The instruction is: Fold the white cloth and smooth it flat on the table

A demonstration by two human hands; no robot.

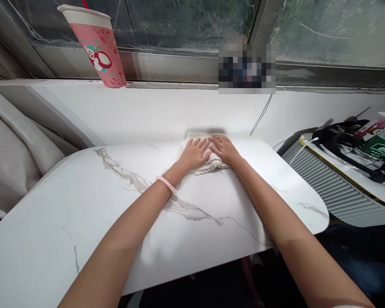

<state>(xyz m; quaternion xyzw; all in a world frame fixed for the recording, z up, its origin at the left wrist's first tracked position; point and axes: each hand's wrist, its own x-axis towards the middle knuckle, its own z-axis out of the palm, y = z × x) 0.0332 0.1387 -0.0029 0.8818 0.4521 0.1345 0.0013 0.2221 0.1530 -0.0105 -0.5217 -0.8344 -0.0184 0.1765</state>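
Both my hands lie flat on a folded cream cloth [211,164] at the far edge of a white marble-patterned table [115,214]. My left hand [195,155] covers the cloth's left part, its fingers spread and pointing away from me. A pink coiled band [166,184] circles that wrist. My right hand [225,149] rests on the cloth's right part, fingers stretched toward the left hand. The fingertips of the two hands come close together. The cloth's wavy near edge shows below the palms, and its far edge meets the white wall.
A pink paper cup [99,53] with a red straw stands on the window ledge [173,86]. Right of the table, a ribbed white cabinet [336,179] carries a green-labelled bottle [380,145] and black items. Beige fabric [13,149] hangs at left. A thin cable [261,114] runs down the wall.
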